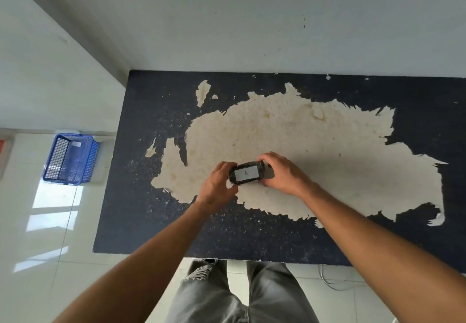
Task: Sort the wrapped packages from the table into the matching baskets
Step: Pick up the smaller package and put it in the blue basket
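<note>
A small package in black wrap (pixel 246 174) carries a white label with the letter A. It is held just above the middle of the table (pixel 151 221), whose dark top is peeled to a pale patch. My left hand (pixel 219 186) grips its left end and my right hand (pixel 283 173) grips its right end. A blue mesh basket (pixel 71 158) stands on the floor to the left of the table, with a small white label on its far wall.
A white wall runs along the table's far edge and a white pillar stands at the far left corner. Something red and white shows at the left frame edge on the floor. A white cable lies on the tiles under the table's near right side.
</note>
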`<state>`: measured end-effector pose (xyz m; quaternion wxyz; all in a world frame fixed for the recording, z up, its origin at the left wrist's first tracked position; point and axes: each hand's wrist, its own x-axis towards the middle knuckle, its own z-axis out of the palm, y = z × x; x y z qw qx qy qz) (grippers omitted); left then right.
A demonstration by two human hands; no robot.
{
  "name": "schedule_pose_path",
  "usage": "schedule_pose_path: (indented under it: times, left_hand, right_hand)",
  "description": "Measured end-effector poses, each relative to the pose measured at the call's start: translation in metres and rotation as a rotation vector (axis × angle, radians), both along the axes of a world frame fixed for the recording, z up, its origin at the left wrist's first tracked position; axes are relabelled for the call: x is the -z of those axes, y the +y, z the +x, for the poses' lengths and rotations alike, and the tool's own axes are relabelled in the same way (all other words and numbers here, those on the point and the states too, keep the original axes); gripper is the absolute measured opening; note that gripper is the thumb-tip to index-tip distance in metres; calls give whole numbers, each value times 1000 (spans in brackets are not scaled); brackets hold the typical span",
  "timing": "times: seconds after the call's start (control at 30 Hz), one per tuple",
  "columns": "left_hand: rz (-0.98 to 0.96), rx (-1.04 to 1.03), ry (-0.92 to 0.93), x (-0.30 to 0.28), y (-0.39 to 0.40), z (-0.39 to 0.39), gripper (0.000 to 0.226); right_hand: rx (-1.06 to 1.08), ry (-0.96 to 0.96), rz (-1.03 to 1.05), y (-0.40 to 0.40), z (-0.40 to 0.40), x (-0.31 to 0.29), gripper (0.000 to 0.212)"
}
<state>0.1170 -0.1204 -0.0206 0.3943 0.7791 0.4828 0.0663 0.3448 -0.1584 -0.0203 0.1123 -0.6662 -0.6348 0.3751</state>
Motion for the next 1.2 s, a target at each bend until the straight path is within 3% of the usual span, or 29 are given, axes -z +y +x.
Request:
schedule_pose_path:
  times: [0.27, 0.57, 0.8, 1.2]
  left_hand:
    - [129, 121, 34, -29, 8, -6, 79]
    - [284, 1, 294, -79, 22, -71, 98]
    - [322, -206, 285, -104, 30, -192, 97]
    - [360, -363, 318, -132, 21, -523, 94]
  right_hand:
    - [188, 67, 177, -26, -4, -29, 58]
    - [84, 43, 302, 31, -44, -81, 62]
    - [-37, 93, 379, 78, -168, -103, 60]
    - [-112, 261, 358, 99, -480, -104, 55]
